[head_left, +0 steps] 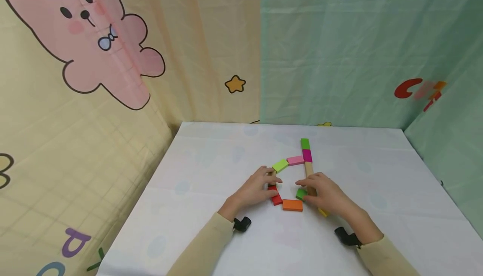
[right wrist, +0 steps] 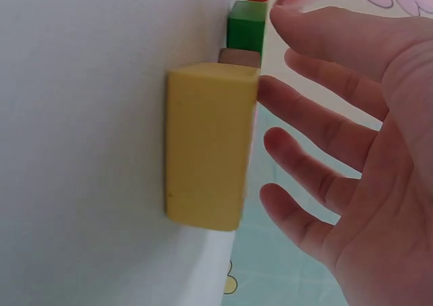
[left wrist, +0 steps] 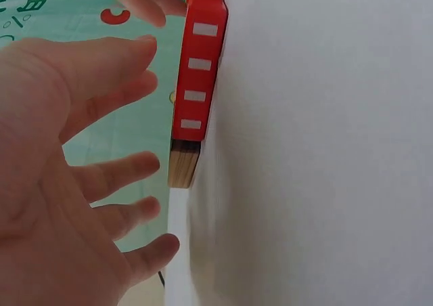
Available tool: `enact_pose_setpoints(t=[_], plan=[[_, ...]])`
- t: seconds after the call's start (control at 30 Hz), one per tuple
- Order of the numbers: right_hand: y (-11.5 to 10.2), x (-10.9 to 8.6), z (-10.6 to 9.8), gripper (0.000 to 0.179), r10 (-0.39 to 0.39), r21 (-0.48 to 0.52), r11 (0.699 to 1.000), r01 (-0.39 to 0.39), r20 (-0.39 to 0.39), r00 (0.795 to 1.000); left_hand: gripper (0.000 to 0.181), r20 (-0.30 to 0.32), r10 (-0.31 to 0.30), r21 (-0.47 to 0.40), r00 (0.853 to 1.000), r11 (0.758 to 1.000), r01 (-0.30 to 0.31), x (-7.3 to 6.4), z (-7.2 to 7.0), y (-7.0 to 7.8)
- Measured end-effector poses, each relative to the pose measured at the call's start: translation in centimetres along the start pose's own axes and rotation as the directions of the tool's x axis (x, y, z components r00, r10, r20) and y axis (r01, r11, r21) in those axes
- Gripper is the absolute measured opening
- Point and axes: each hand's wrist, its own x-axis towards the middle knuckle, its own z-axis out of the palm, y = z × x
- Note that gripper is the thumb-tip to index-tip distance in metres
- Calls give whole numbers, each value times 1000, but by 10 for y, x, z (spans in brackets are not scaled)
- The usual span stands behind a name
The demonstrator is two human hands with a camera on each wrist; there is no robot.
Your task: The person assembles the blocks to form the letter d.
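Observation:
Flat coloured blocks lie in a ring on the white table, with a straight row along its right side. My left hand (head_left: 253, 188) hovers at the ring's left side, fingers apart, above a red block (head_left: 278, 200); the left wrist view shows that red block (left wrist: 198, 81) with pale rectangles and a wooden block (left wrist: 183, 165) beyond it. My right hand (head_left: 327, 194) is over the right side, close to a green block (head_left: 300, 193) and a yellow block (right wrist: 210, 147). Its fingers are loosely bent around nothing. An orange block (head_left: 292, 205) lies between the hands.
A lime block (head_left: 280, 165) and a pink block (head_left: 295, 160) form the ring's far side. Along the row lie a wooden block (head_left: 308, 169), a magenta block (head_left: 307, 155) and another green block (head_left: 305, 144). Printed curtains (head_left: 324, 58) stand behind the table (head_left: 188, 234).

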Motion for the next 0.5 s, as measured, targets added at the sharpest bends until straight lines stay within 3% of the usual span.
enact_pose_setpoints(t=[0.3,0.5], plan=[[-3,0,4,46,-18,-28,999,18,4,1000,73,57,-106,43,993,994,103,-3,8,16],[-5,1,4,45,-37,-59,998,37,-3,999,85,80,-153,26,985,988,152,-4,13,22]])
